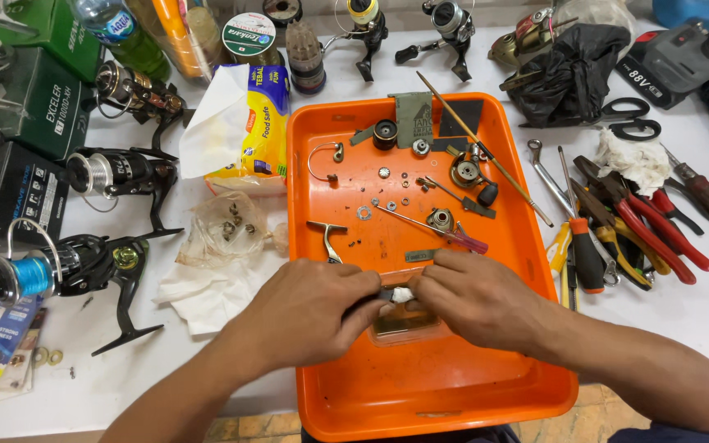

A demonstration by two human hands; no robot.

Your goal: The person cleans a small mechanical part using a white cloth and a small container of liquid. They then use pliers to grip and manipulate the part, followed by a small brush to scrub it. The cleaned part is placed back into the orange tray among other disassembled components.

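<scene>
Both hands work low over the orange tray (322, 246), which sits on the white tabletop (699, 320).

L hand (309, 312): fingers curled, closed on a small dark part (386, 294) at its fingertips. R hand (473, 299): fingers pinched on a small white wad (402, 294), cloth or tissue, can't tell which, pressed vs. the dark part. Fingertips of both hands meet at that spot, over the tray's near half. Part mostly hidden by fingers; its kind can't be made out.

Just beyond L hand: silver reel handle (327, 238) lying in tray. Just beyond R hand: small metal bar (420, 255), and past that a red-handled screwdriver (445, 234). Farther out from both hands, at tray's far end: scattered washers & small gears (383, 201), a round reel body piece (465, 172), a long thin brush (486, 152) lying diagonally across the tray's far R corner.

Outboard of R hand, off tray: orange-handled screwdriver (588, 250), red-handled pliers (650, 226), wrenches (545, 168), black scissors (629, 119).

Outboard of L hand, off tray: crumpled white tissue (207, 291), clear bag w/ small parts (227, 226), black spinning reel w/ blue line (59, 271) nearest, two more reels (125, 172) beyond it, yellow wrap box (260, 123).
</scene>
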